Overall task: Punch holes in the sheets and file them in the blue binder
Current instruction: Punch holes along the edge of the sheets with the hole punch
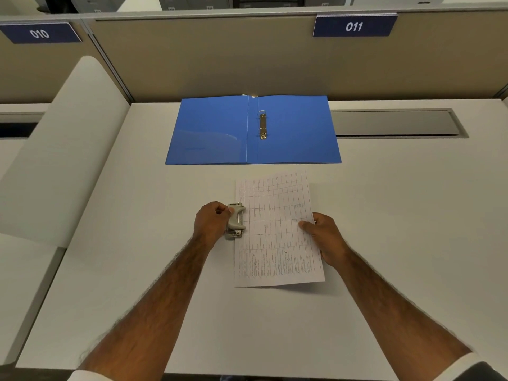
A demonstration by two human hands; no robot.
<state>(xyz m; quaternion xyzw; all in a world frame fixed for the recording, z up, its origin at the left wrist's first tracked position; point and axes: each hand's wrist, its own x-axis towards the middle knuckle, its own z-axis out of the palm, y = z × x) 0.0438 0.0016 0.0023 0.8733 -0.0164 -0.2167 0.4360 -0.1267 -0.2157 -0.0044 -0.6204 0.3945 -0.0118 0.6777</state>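
Observation:
A blue binder lies open and flat at the back of the desk, its metal ring mechanism in the middle with nothing on it. In front of it lies a printed sheet with a grid of lines, possibly more than one sheet. A grey hole punch sits over the sheet's left edge. My left hand grips the punch from the left. My right hand holds the sheet's right edge, thumb on top.
The white desk ends at a beige partition with a blue "011" sign. A grey cable slot runs right of the binder. A white curved divider stands at the left.

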